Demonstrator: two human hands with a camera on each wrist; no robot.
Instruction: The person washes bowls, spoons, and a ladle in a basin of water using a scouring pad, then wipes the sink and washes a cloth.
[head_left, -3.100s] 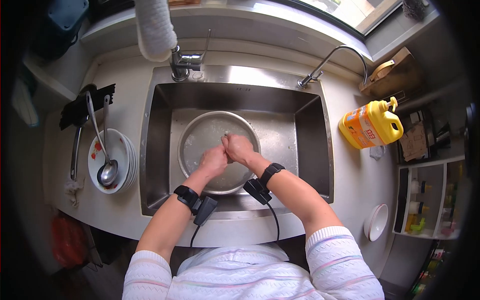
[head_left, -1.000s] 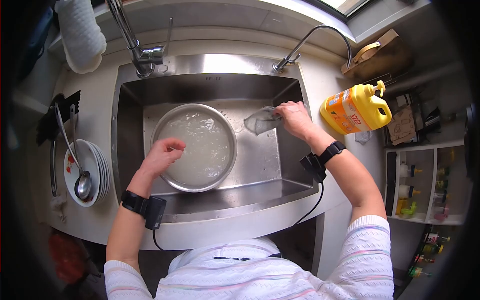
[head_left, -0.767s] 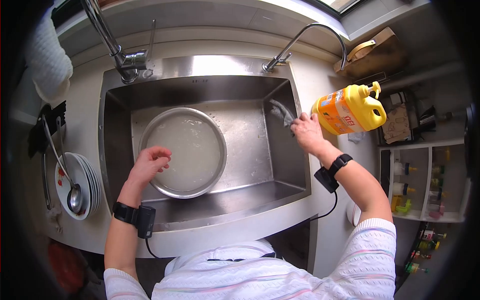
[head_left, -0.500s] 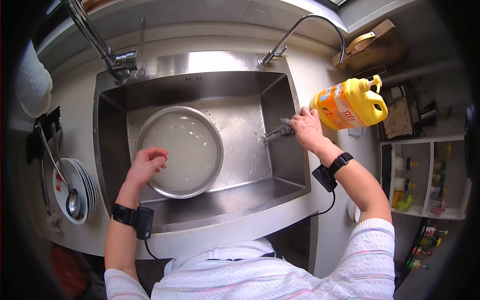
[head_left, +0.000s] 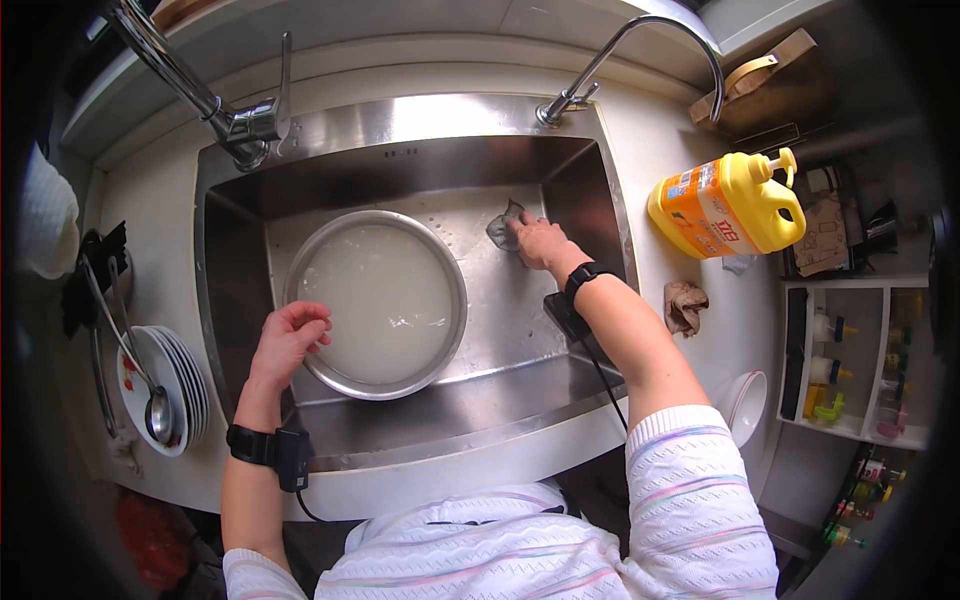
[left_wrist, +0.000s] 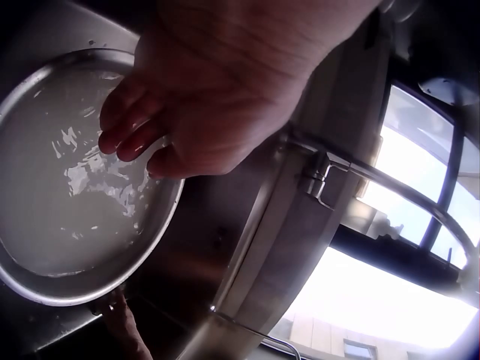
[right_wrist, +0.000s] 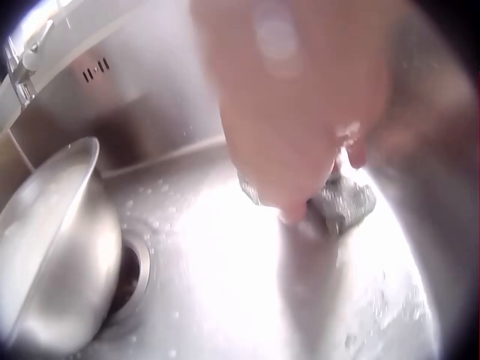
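Observation:
My right hand (head_left: 541,244) grips a wet grey cloth (head_left: 505,228) by the sink's back right corner. In the right wrist view the cloth (right_wrist: 343,204) is bunched under the fingertips, close on the steel floor. A round metal basin (head_left: 455,330) of cloudy water stands in the left half of the sink (head_left: 500,385). Over the basin's left rim, my left hand (head_left: 284,345) hangs with loosely curled fingers and holds nothing. The left wrist view shows its wet fingers (left_wrist: 131,146) above the water.
Left of the sink stand stacked plates (head_left: 150,385) with ladles (head_left: 158,412) on top. A yellow detergent bottle (head_left: 725,205), crumpled brown paper (head_left: 684,307) and a white bowl (head_left: 745,405) are on the right. Two faucets (head_left: 255,125) rise behind the sink.
Both hands were together over the basin, then parted. My right hand took the cloth to the sink's right wall, then left onto its floor. The left hand has stayed at the basin's left rim lately.

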